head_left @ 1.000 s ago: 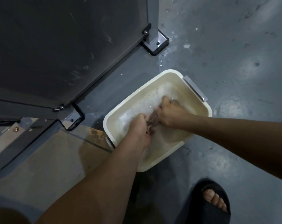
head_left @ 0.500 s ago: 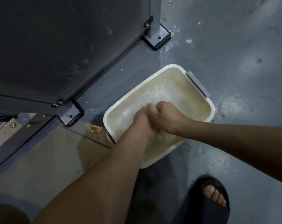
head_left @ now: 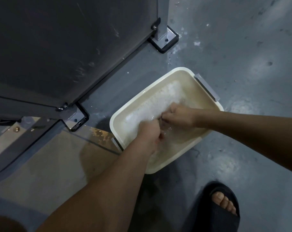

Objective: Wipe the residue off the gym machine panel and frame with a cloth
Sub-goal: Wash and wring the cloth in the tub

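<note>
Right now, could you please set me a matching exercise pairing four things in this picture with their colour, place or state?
1. basin
2. sandal
3. panel
4. left hand and right hand

a. black, lower right
b. gripping the cloth in suds
c. cream, holding soapy water
d. dark grey, upper left

Pairs: 1-c, 2-a, 3-d, 4-b.

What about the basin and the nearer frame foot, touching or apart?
Apart. The head view shows bare floor between the basin rim and the frame foot.
</note>
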{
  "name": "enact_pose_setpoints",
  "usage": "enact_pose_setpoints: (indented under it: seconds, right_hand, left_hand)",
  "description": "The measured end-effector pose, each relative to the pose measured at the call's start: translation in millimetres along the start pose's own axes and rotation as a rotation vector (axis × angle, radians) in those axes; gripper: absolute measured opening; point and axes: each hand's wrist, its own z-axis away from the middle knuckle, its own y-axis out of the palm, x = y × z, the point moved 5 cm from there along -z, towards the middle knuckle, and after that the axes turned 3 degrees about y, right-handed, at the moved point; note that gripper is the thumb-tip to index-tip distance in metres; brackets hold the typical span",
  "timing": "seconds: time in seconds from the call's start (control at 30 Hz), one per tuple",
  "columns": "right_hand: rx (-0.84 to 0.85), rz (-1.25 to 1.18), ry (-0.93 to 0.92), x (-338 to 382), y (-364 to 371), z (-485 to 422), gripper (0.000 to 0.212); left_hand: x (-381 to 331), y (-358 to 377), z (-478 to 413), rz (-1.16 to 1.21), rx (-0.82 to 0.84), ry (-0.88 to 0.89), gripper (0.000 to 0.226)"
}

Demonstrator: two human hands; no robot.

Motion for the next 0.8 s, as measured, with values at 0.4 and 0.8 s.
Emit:
enact_pose_setpoints:
  seconds: [0.4, 0.8]
  right_hand:
    - [-0.022, 0.282, 0.187, -2, 0, 10, 0.016]
    - [0.161, -0.480, 0.140, 15, 15, 33, 0.051]
  left_hand:
    - [12, 6, -3, -0.212, 0.080, -0.057, 0.025]
    - [12, 10, 5, 0.071, 0.126, -0.179, 0.042]
